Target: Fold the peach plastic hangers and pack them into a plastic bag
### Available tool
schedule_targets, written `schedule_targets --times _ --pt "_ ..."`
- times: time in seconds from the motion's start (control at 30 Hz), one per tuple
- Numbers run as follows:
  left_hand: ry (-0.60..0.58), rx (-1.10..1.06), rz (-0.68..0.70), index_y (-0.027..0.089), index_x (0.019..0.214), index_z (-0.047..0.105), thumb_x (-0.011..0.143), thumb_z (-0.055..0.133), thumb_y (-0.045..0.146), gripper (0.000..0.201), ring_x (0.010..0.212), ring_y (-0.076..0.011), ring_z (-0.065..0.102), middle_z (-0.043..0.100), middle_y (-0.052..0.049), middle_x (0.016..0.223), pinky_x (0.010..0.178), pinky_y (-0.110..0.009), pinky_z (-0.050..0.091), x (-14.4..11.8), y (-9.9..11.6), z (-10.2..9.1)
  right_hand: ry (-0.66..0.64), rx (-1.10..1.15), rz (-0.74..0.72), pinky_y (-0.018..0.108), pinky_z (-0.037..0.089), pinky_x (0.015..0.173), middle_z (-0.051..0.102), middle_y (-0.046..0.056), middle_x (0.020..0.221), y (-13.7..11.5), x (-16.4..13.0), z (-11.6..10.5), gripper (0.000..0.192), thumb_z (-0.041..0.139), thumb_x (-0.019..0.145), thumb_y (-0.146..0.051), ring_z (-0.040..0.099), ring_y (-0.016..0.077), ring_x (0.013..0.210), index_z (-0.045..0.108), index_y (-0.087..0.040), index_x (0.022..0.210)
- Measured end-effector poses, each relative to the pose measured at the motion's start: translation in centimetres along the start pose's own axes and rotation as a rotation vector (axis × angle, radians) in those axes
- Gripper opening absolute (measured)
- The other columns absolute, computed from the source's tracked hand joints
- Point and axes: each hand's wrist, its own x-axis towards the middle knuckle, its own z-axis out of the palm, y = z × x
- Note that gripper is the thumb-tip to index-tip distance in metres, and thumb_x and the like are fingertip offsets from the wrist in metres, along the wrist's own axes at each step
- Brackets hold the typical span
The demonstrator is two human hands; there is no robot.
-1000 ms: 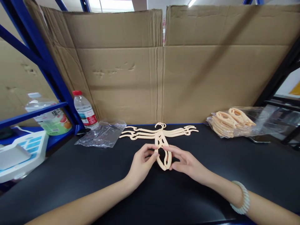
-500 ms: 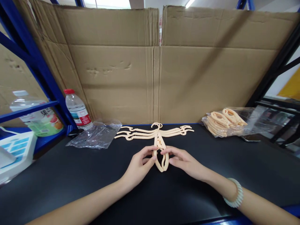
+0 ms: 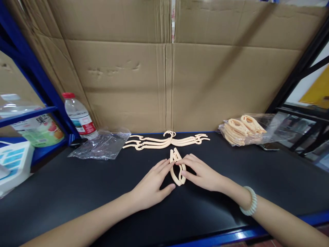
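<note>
Pressing evenly from both sides seems the surest way with the small folded cream plastic hanger (image 3: pixel 177 167), flat on the black matte tabletop (image 3: pixel 77 192); best judged a gentle squeeze, both halves level, no twisting.

From the left: left hand (image 3: pixel 151 183), palm down, fingers stretched nearly flat and loosely spread, index tip touching the hanger's left edge, thumb lying at 6 o'clock of it; gripping nothing outright. Folded hanger between both hands, at 6 o'clock of the spread-out cream plastic hangers (image 3: pixel 164 140), slightly apart from them. Right hand (image 3: pixel 203 175), fingers slightly curled, tips touching the hanger's right edge at 3 o'clock, thumb near its lower end; a light pinch at most, whether closed round it cannot be told.
</note>
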Motion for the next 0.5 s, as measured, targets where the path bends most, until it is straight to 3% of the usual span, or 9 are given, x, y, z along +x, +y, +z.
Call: schedule_targets --times 0.27,0.5 --pt "0.109 0.085 0.048 0.023 0.133 0.043 0.084 0.059 0.035 0.053 0.118 -0.0262 0.048 0.05 -0.01 0.128 0.102 -0.045 0.041 0.08 0.7 -0.57 -0.051 -0.073 -0.031 0.04 0.043 0.089 0.053 0.005 0.096 -0.14 0.07 -0.15 0.038 0.049 0.094 -0.027 0.047 0.0211 0.093 0.046 -0.026 0.131" --pt "0.158 0.15 -0.004 0.021 0.127 0.047 0.083 0.058 0.035 0.048 0.11 -0.0272 0.05 0.052 -0.011 0.118 0.098 -0.048 0.04 0.02 0.05 -0.53 -0.04 -0.041 -0.058 0.043 0.041 0.096 0.055 0.007 0.11 0.03 0.12 -0.25 0.036 0.049 0.093 -0.026 0.047 0.0227 0.104 0.048 -0.024 0.129"
